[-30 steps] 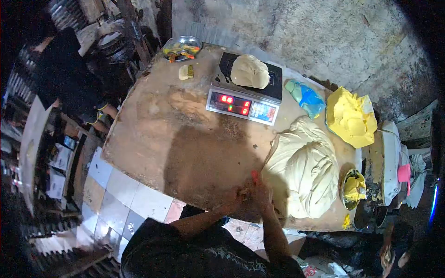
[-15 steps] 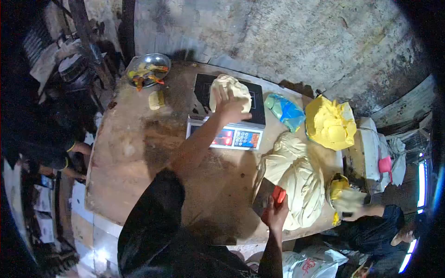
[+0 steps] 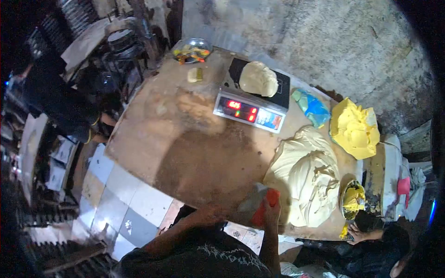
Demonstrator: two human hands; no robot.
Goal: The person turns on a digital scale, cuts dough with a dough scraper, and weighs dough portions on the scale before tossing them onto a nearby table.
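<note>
My right hand (image 3: 270, 211) grips a dough scraper (image 3: 252, 200) by its red handle, at the table's front edge beside a big mound of pale dough (image 3: 308, 180). My left hand (image 3: 214, 214) is low over the same edge, left of the scraper, its fingers too smeared and dark to read. A cut lump of dough (image 3: 258, 78) rests on the black top of a digital scale (image 3: 250, 113), whose red digits are lit. Neither hand touches that lump.
On the wooden table (image 3: 185, 157) are a blue-green plastic bag (image 3: 311, 107), a yellow fatty block (image 3: 354, 127), a bowl with yellow remains (image 3: 353, 200) and a metal bowl of scraps (image 3: 192, 51). A co-worker's hand (image 3: 358, 234) is at the right corner; another person (image 3: 65, 88) is at left.
My left hand has let go of the dough lump on the scale and drawn back to the table's front edge. The right hand keeps the scraper; the camera view has shifted.
</note>
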